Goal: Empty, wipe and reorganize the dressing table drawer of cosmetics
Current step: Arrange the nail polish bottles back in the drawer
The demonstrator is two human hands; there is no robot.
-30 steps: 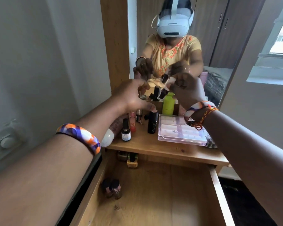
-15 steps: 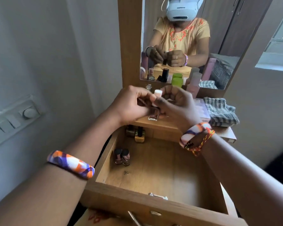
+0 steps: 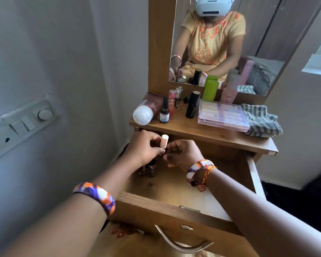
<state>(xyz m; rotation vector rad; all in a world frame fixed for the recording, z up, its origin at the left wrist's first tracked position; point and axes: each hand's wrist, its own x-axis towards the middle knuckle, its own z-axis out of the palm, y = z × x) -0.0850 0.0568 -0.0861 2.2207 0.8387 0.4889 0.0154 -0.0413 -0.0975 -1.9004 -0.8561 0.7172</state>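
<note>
Over the open drawer (image 3: pixel 208 206), at its back end just under the tabletop (image 3: pixel 202 130): left hand (image 3: pixel 143 147) and right hand (image 3: pixel 182 154) meeting, fingertips together. Pinched upright in the left hand's curled fingers, a small pale pink tube (image 3: pixel 164 143); curled round something small and dark just below the tube, the right hand's fingers, the thing itself too hidden to name. Inside the drawer, beneath the left hand near the left wall, two small dark bottles (image 3: pixel 148 170) standing close together. Behind the drawer, on the tabletop: a toppled white-capped bottle (image 3: pixel 144 113), a small dropper bottle (image 3: pixel 164 113), a black tube (image 3: pixel 192 104), a green bottle (image 3: pixel 210 89), a clear pink case (image 3: pixel 222 115) and a striped cloth (image 3: pixel 259 120) touching the case's right edge.
</note>
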